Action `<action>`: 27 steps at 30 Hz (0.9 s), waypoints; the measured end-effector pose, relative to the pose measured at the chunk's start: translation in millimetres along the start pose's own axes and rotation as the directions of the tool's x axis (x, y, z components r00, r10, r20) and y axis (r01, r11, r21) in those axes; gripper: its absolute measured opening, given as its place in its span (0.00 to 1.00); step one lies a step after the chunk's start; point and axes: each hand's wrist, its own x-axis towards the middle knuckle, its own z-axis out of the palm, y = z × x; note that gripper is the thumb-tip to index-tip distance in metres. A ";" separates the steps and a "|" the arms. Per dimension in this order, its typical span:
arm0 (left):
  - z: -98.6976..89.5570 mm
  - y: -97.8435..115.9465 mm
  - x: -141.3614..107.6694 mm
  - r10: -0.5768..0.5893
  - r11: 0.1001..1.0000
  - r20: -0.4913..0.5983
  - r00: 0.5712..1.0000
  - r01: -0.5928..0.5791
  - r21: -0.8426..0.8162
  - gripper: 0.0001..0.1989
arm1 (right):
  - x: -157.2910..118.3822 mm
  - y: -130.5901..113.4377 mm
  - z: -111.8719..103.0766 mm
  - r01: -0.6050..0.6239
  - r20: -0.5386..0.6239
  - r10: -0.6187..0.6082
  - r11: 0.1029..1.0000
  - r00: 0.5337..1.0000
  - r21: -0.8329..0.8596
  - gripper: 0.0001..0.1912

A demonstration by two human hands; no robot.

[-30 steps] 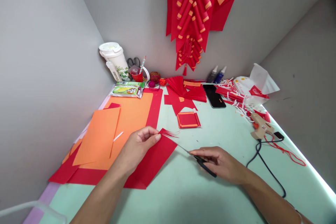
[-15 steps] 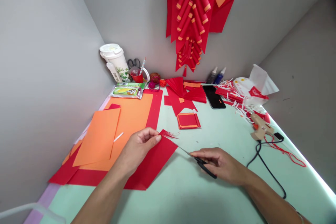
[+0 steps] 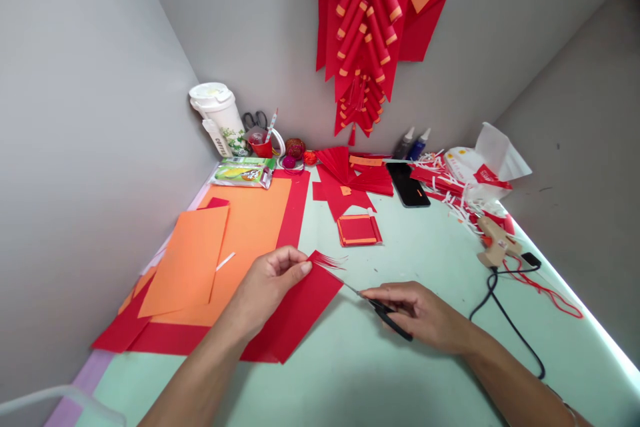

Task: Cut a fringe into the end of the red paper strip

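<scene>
My left hand point(image 3: 283, 273) pinches the upper corner of a red paper sheet point(image 3: 305, 310), just beside a fringe of thin cut strips point(image 3: 327, 260). The strips fan out to the right. My right hand point(image 3: 415, 313) is closed on black-handled scissors point(image 3: 387, 317), whose blades point up and left and meet the sheet's upper edge below the fringe. The sheet's lower part lies over the table and a larger red sheet.
Orange sheets point(image 3: 187, 260) lie at the left. Behind are a small red-orange paper piece point(image 3: 359, 230), a phone point(image 3: 407, 185) and a white cup point(image 3: 220, 117). A glue gun point(image 3: 496, 243) with a black cord sits at the right. Red paper firecrackers point(image 3: 365, 13) hang on the wall.
My left hand and the red sheet have shifted slightly right and down, bringing more of the sheet's edge along the scissor blades. My right hand has barely moved.
</scene>
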 end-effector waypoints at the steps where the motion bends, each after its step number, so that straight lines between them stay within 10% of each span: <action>1: 0.1 0.3 -0.1 -0.004 1.000 0.001 1.000 0.004 -0.002 0.13 | 0.1 0.0 -0.2 -0.002 -0.001 0.002 1.000 1.000 -0.003 0.20; 27: 8.5 0.1 -1.7 0.002 0.999 -0.001 1.000 -0.002 -0.044 0.13 | 0.2 -2.2 0.4 0.018 0.013 -0.017 1.000 1.000 -0.023 0.20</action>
